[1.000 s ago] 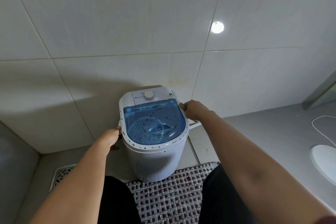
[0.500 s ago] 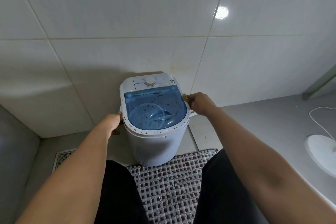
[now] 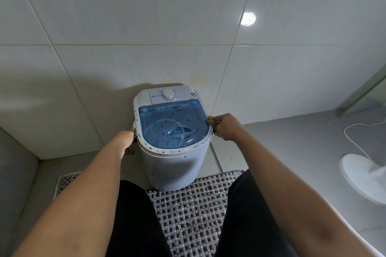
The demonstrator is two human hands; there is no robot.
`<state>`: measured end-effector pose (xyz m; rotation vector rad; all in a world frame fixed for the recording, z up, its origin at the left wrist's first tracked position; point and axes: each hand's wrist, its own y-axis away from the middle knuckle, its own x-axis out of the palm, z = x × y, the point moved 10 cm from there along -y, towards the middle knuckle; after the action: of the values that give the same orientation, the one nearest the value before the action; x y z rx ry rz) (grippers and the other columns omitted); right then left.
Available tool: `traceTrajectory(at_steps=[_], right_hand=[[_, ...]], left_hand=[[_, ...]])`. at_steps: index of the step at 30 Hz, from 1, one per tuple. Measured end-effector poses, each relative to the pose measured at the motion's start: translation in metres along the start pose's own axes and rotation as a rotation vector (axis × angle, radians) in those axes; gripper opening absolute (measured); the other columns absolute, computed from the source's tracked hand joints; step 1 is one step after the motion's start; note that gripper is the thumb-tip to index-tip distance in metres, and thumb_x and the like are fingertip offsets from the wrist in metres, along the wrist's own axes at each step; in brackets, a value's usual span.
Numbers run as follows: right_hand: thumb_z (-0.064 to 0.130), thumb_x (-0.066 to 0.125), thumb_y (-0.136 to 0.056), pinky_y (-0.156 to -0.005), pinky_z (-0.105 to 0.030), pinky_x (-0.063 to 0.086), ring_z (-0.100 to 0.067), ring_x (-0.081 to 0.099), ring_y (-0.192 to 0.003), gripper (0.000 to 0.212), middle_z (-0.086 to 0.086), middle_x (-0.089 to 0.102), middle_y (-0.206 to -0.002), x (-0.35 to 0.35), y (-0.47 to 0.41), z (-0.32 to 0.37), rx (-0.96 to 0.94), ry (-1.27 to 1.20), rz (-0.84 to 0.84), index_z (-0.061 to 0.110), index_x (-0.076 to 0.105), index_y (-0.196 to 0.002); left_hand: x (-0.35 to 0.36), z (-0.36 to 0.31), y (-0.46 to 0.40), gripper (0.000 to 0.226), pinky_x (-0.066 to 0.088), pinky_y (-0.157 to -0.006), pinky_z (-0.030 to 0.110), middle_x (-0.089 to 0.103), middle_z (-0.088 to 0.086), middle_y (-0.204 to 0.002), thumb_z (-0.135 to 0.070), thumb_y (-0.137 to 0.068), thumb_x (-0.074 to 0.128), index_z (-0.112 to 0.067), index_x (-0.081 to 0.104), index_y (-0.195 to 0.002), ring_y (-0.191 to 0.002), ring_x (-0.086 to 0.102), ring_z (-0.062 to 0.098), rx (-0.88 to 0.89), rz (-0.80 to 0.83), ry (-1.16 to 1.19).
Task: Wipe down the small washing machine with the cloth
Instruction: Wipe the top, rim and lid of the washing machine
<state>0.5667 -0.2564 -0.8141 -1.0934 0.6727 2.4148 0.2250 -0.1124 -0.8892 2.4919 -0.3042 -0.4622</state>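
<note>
1 washing machine (image 3: 174, 165) | left hand (image 3: 125, 139) grip clasps rim | right hand (image 3: 226, 126) grip pinches 1 cloth (image 3: 210, 120)

Floor (image 3: 292, 137): lying grey and tiled below the wall.
On it: washing machine (image 3: 175, 165) standing on the woven mat (image 3: 194, 210); floor drain (image 3: 65, 183) sitting left; white round base (image 3: 363, 175) resting right.

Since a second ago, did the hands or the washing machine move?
The right hand, holding the cloth, slid a little toward the person along the right rim of the washing machine. The left hand stayed gripping the left side. The machine and its blue lid did not shift; the lid stays closed.
</note>
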Motion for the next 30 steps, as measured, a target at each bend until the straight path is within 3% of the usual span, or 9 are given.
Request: traceTrajectory(at_steps=[6,9,11,15,17,19,21,27,30], right_hand=[[0.006,0.049,-0.091,-0.08,-0.04,0.058,-0.03,0.067,-0.09,0.048,-0.009,0.072,-0.106,0.007,0.03,0.01,-0.04,0.23,-0.082,0.026,0.067,-0.13],[0.005,0.045,-0.089,-0.075,-0.039,0.054,-0.032,0.065,-0.093,0.049,-0.009,0.069,-0.105,0.012,0.047,0.013,-0.061,0.319,-0.138,0.024,0.065,-0.129],[0.004,0.043,-0.089,-0.073,-0.039,0.051,-0.032,0.064,-0.095,0.048,-0.008,0.065,-0.106,0.016,0.059,0.017,-0.108,0.348,-0.179,0.025,0.063,-0.127],[0.004,0.047,-0.091,-0.076,-0.04,0.054,-0.029,0.062,-0.096,0.05,-0.009,0.059,-0.116,0.029,0.079,0.021,-0.21,0.433,-0.221,0.029,0.055,-0.134],[0.003,0.049,-0.092,-0.08,-0.041,0.056,-0.028,0.061,-0.101,0.057,-0.009,0.057,-0.122,0.036,0.086,0.02,-0.24,0.463,-0.215,0.031,0.049,-0.141],[0.001,0.049,-0.09,-0.081,-0.041,0.056,-0.028,0.058,-0.106,0.062,-0.009,0.055,-0.127,0.04,0.093,0.02,-0.258,0.489,-0.202,0.032,0.045,-0.144],[0.001,0.05,-0.09,-0.082,-0.041,0.056,-0.028,0.055,-0.111,0.066,-0.008,0.052,-0.133,0.043,0.098,0.021,-0.273,0.51,-0.2,0.034,0.043,-0.146],[0.003,0.053,-0.092,-0.082,-0.041,0.057,-0.028,0.046,-0.12,0.067,-0.007,0.039,-0.142,0.057,0.113,0.035,-0.349,0.578,-0.162,0.033,0.04,-0.149],[0.005,0.055,-0.092,-0.08,-0.042,0.058,-0.03,0.044,-0.121,0.066,-0.01,0.036,-0.144,0.071,0.124,0.049,-0.42,0.612,-0.132,0.03,0.038,-0.151]], left_hand=[[-0.001,-0.001,0.007,0.044,0.063,-0.087,0.048,0.063,0.008,-0.139,-0.034,-0.109,0.046,-0.006,0.063,-0.138,-0.128,0.062,0.028,-0.017,0.002,-0.01],[0.004,-0.004,0.019,0.043,0.05,-0.031,0.023,0.065,0.007,-0.134,-0.031,-0.112,0.041,-0.003,0.063,-0.136,-0.128,0.064,0.03,-0.03,0.01,-0.024],[0.006,-0.006,0.019,0.045,0.027,-0.015,0.017,0.064,0.01,-0.141,-0.03,-0.112,0.041,-0.001,0.06,-0.141,-0.131,0.062,0.031,-0.026,0.015,-0.042],[0.006,-0.002,0.011,0.047,0.022,-0.012,0.017,0.06,0.013,-0.148,-0.031,-0.111,0.043,-0.001,0.057,-0.144,-0.133,0.06,0.034,-0.038,0.014,-0.072],[0.005,0.001,0.003,0.047,0.033,-0.017,0.021,0.061,0.013,-0.147,-0.032,-0.111,0.044,-0.002,0.059,-0.143,-0.132,0.061,0.035,-0.045,0.007,-0.091],[0.002,0.003,0.0,0.05,0.054,-0.051,0.037,0.06,0.012,-0.149,-0.037,-0.109,0.045,-0.005,0.059,-0.144,-0.133,0.06,0.036,-0.049,0.005,-0.123],[0.002,0.003,-0.004,0.053,0.048,-0.073,0.046,0.059,0.009,-0.151,-0.042,-0.108,0.045,-0.007,0.06,-0.145,-0.134,0.059,0.036,-0.038,0.019,-0.136],[0.004,0.003,-0.003,0.051,0.043,-0.07,0.042,0.061,0.011,-0.148,-0.041,-0.108,0.046,-0.006,0.064,-0.14,-0.132,0.061,0.035,-0.029,0.045,-0.112],[0.007,0.001,0.004,0.049,0.044,-0.03,0.03,0.063,0.01,-0.145,-0.037,-0.11,0.044,-0.004,0.062,-0.141,-0.13,0.063,0.034,-0.04,0.039,-0.098]])
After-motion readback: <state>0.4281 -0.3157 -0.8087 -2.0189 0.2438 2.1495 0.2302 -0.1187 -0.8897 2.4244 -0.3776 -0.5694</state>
